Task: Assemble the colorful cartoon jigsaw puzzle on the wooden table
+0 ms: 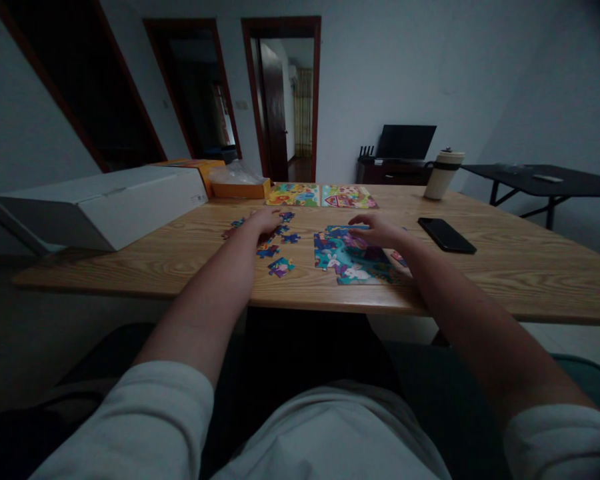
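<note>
Our fingers (361, 221) on the right hand (380, 231) are loosely curled, tips down on the far edge of the partly assembled blue cardboard jigsaw puzzle (353, 263), which lies flat on the pale wood-grain table (505, 267) just in front of us. Whether they pinch a piece we cannot tell in this dim light. Our left hand (263, 220) lies palm down, fingers stretched forward, over the scattered loose blue puzzle pieces (280, 267) just left of the puzzle, and it hides whatever it may have hold of. To do this well, we judge, we should steady the assembled part with the right hand so it does not slide, lift one piece at a time with the left, turn it until its colours match the neighbouring edge, and press it down flat rather than force the tabs. Both hands reach straight out ahead of us, wrists low near the tabletop, the right wrist turned slightly inward. The flat black phone (447, 235) lies near the right hand, apart from it.
</note>
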### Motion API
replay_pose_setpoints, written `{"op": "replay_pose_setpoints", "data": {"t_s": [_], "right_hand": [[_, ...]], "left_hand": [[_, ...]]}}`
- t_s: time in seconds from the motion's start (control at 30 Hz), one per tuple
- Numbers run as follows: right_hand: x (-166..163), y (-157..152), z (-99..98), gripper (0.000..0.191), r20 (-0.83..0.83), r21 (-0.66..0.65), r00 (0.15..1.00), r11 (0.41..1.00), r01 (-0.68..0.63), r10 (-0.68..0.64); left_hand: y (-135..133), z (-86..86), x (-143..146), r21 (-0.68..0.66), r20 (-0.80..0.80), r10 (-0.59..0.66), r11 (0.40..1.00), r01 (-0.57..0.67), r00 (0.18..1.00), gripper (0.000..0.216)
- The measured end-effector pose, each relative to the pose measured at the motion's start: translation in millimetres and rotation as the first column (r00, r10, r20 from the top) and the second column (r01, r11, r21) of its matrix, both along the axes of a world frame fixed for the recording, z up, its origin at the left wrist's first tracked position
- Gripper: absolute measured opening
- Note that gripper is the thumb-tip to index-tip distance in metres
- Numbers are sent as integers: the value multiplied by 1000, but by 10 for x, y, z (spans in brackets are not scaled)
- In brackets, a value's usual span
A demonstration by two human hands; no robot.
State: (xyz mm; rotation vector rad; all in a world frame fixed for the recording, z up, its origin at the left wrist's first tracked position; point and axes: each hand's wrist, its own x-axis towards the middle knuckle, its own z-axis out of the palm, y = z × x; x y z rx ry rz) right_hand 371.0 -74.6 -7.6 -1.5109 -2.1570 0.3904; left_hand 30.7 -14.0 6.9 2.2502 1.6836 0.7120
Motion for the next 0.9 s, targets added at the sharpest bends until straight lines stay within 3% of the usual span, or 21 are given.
{"op": "replay_pose_setpoints", "data": {"t_s": [0.13, 0.37, 0.57, 0.7, 0.9], "right_hand": [[-6, -17, 5, 38, 16, -22, 1000, 1000, 2, -2], [-29, -69, 36, 38, 20, -36, 1000, 999, 8, -7], [-16, -41, 10, 39, -1, -45, 1000, 999, 24, -25], [-19, -51, 22, 39, 20, -69, 1000, 997, 23, -21], [-18, -54, 26, 39, 17, -55, 1000, 998, 10, -9]], "left_hand": [[5, 14, 120, -49, -119, -9, 999, 3, 993, 32], [0, 91, 111, -143, -160, 49, 987, -72, 986, 18], [-59, 231, 88, -333, -223, -181, 938, 100, 958, 51], [-62, 223, 94, -366, -250, -240, 920, 138, 938, 48], [-69, 213, 129, -345, -272, -233, 929, 132, 934, 43]]}}
